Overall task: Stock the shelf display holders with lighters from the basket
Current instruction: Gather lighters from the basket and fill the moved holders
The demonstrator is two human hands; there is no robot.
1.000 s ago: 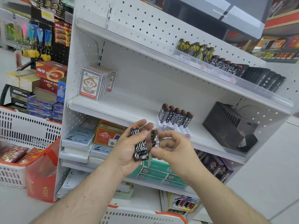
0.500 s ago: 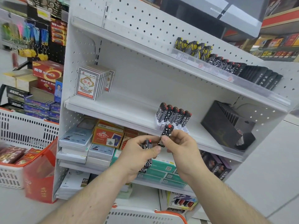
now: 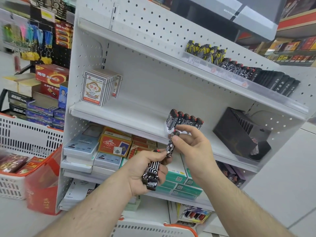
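Note:
My left hand (image 3: 143, 171) grips a small bunch of black-and-white patterned lighters (image 3: 152, 173) with red tops, below the middle shelf's front edge. My right hand (image 3: 191, 147) pinches a single lighter (image 3: 171, 145) of the same pattern between thumb and fingers, tilted, just in front of the clear display holder (image 3: 168, 130). That holder stands on the middle shelf (image 3: 119, 113) and carries a row of several matching lighters (image 3: 184, 120). The white basket (image 3: 153, 230) with an orange rim shows at the bottom edge.
A black slotted display holder (image 3: 239, 132) sits to the right on the middle shelf. Card packs (image 3: 97, 86) stand at the shelf's left. The upper shelf holds more lighters (image 3: 222, 60) and black boxes (image 3: 280, 82). Boxes fill the lower shelf; another white basket (image 3: 20, 139) stands at left.
My right hand has lifted one lighter away from the bunch, up toward the clear holder. My left hand has sunk a little with the remaining lighters.

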